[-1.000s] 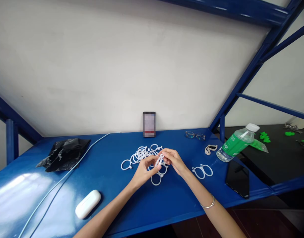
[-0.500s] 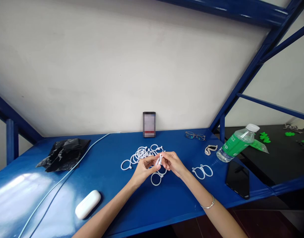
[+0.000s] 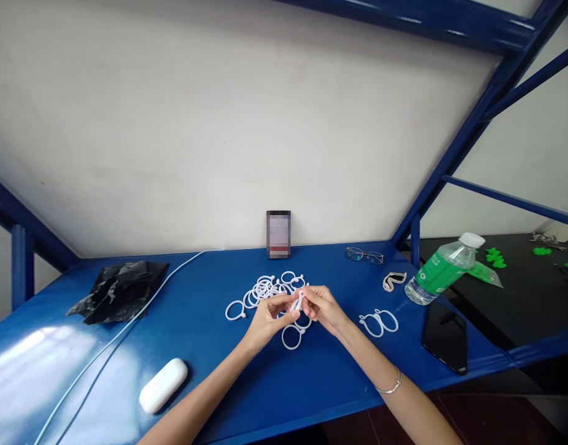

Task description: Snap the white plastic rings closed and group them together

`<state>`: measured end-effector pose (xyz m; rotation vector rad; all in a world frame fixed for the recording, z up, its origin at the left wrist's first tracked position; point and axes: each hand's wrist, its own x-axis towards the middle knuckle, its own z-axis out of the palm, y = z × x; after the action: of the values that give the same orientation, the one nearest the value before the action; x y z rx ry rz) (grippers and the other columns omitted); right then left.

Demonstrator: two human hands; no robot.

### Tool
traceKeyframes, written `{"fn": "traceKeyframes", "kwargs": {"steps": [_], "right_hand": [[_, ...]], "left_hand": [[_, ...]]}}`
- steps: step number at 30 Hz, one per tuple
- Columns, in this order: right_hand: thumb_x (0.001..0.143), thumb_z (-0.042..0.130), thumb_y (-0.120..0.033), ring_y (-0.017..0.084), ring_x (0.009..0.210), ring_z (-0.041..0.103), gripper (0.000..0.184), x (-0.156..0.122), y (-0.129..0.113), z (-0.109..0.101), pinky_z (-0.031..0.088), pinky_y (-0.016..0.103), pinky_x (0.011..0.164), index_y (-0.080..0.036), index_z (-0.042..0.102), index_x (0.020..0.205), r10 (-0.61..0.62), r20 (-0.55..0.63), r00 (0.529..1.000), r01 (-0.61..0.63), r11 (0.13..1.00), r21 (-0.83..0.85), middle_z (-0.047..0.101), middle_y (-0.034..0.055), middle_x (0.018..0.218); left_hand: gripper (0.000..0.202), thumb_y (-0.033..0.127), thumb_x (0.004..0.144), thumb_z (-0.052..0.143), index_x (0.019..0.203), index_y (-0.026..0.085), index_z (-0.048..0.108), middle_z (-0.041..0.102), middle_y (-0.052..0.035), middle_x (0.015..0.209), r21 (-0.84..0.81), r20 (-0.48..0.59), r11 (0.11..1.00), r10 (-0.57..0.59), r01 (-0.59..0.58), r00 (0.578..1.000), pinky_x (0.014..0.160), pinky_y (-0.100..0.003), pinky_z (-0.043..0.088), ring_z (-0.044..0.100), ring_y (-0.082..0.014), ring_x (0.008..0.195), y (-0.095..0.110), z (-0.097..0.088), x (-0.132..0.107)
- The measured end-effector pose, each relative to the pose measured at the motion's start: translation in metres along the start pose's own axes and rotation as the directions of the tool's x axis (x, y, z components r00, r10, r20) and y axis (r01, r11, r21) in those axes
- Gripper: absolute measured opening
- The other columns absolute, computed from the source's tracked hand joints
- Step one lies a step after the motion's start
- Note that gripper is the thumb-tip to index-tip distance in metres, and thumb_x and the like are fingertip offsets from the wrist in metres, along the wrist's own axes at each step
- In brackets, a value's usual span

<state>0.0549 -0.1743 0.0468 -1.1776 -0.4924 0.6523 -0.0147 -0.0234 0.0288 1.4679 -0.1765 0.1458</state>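
A white plastic curtain ring (image 3: 296, 304) is pinched between my two hands, seen nearly edge-on. My left hand (image 3: 268, 318) grips its lower left part with thumb and fingers. My right hand (image 3: 324, 308) closes on its upper end, where a small eyelet shows in part. Behind and left of my fingers lies a loose pile of similar rings (image 3: 264, 286), partly hidden by my hands. One ring (image 3: 291, 348) rests just below them on the blue table. Two more rings (image 3: 379, 322) overlap each other to the right.
On the blue table (image 3: 274, 402) are a white earbud case (image 3: 163, 385), a black plastic bag (image 3: 121, 290), a pale cable (image 3: 139, 312), glasses (image 3: 364, 255), a beige looped item (image 3: 394, 282), a water bottle (image 3: 444, 269) and a black phone (image 3: 445, 337). A blurred device (image 3: 279, 235) leans on the wall.
Both hands stay in nearly the same place, still on the ring. The ring's upper end has tilted slightly; the other things lie as before.
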Motion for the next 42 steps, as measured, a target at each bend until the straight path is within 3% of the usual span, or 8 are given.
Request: {"fn": "traceKeyframes", "kwargs": {"steps": [4,8,13,17,20,25,33,42], "right_hand": [[0.080,0.060,-0.054,0.006,0.041,0.040,0.044,0.001,-0.002,0.000,0.031,0.018,0.039,-0.012,0.070,0.087,0.026,-0.009,1.000,-0.026,0.997,-0.074,0.051,-0.0017,0.052],[0.087,0.051,-0.051,0.009,0.049,0.047,0.044,0.004,-0.005,-0.008,0.037,0.021,0.046,-0.016,0.062,0.112,-0.039,-0.041,0.998,0.020,0.923,-0.384,0.054,-0.0020,0.060],[0.087,0.049,-0.033,0.016,0.072,0.057,0.028,-0.016,-0.018,-0.038,0.045,0.027,0.064,-0.022,0.059,0.111,-0.233,-0.178,0.956,-0.030,0.527,-0.849,0.062,0.0027,0.085],[0.085,0.046,-0.028,0.021,0.083,0.058,0.026,-0.065,-0.034,-0.081,0.046,0.032,0.071,-0.022,0.058,0.107,-0.286,-0.274,0.918,-0.228,0.184,-0.956,0.060,0.0057,0.090],[0.081,0.051,-0.032,0.026,0.091,0.058,0.031,-0.103,-0.040,-0.112,0.046,0.035,0.073,-0.021,0.058,0.109,-0.287,-0.386,0.877,-0.391,0.042,-0.920,0.060,0.0081,0.092],[0.080,0.053,-0.038,0.025,0.080,0.059,0.032,-0.129,-0.029,-0.137,0.047,0.034,0.069,-0.021,0.059,0.105,-0.229,-0.429,0.874,-0.436,0.020,-0.900,0.059,0.0060,0.082],[0.087,0.041,-0.021,0.021,0.078,0.062,0.026,-0.085,-0.012,-0.102,0.048,0.029,0.066,-0.019,0.060,0.105,-0.237,-0.219,0.946,-0.230,-0.017,-0.973,0.059,0.0078,0.089],[0.089,0.044,-0.015,0.022,0.082,0.057,0.020,-0.047,-0.008,-0.078,0.045,0.029,0.064,-0.021,0.063,0.087,-0.276,0.043,0.960,-0.030,-0.256,-0.966,0.058,0.0075,0.086]], "left_hand": [[0.040,0.041,0.077,0.066,0.108,0.016,0.067,0.064,-0.0071,0.085,0.277,-0.021,0.958,0.085,-0.076,0.996,0.074,-0.032,0.049,0.058,-0.0180,0.076,0.005,0.001,0.001],[0.038,0.036,0.082,0.059,0.115,0.019,0.061,0.063,-0.0096,0.100,0.720,-0.037,0.669,0.300,-0.183,0.953,0.083,-0.040,0.048,0.058,-0.0234,0.092,-0.001,-0.002,0.002],[0.039,0.028,0.085,0.052,0.122,0.017,0.054,0.060,-0.0129,0.109,0.941,0.046,0.289,0.405,-0.176,0.913,0.087,-0.045,0.045,0.054,-0.0292,0.105,-0.014,-0.008,0.002],[0.038,0.024,0.084,0.050,0.120,0.016,0.054,0.058,-0.0147,0.112,0.983,0.076,0.128,0.379,-0.133,0.922,0.086,-0.047,0.044,0.051,-0.0320,0.108,-0.017,-0.009,0.002],[0.037,0.023,0.082,0.050,0.118,0.014,0.055,0.058,-0.0158,0.112,0.991,0.078,0.078,0.356,-0.113,0.931,0.086,-0.047,0.043,0.051,-0.0328,0.108,-0.018,-0.008,0.002],[0.037,0.022,0.083,0.048,0.118,0.011,0.055,0.057,-0.0183,0.114,0.994,0.074,0.050,0.354,-0.098,0.932,0.087,-0.049,0.042,0.050,-0.0344,0.109,-0.019,-0.006,0.002],[0.041,0.021,0.082,0.047,0.121,0.012,0.054,0.056,-0.0181,0.118,0.997,0.074,-0.004,0.331,-0.077,0.941,0.091,-0.050,0.041,0.048,-0.0332,0.113,-0.017,-0.003,-0.001],[0.044,0.022,0.082,0.046,0.124,0.009,0.054,0.055,-0.0189,0.124,0.994,0.105,-0.047,0.296,-0.095,0.950,0.095,-0.053,0.038,0.046,-0.0354,0.118,-0.013,-0.001,-0.004]]}}
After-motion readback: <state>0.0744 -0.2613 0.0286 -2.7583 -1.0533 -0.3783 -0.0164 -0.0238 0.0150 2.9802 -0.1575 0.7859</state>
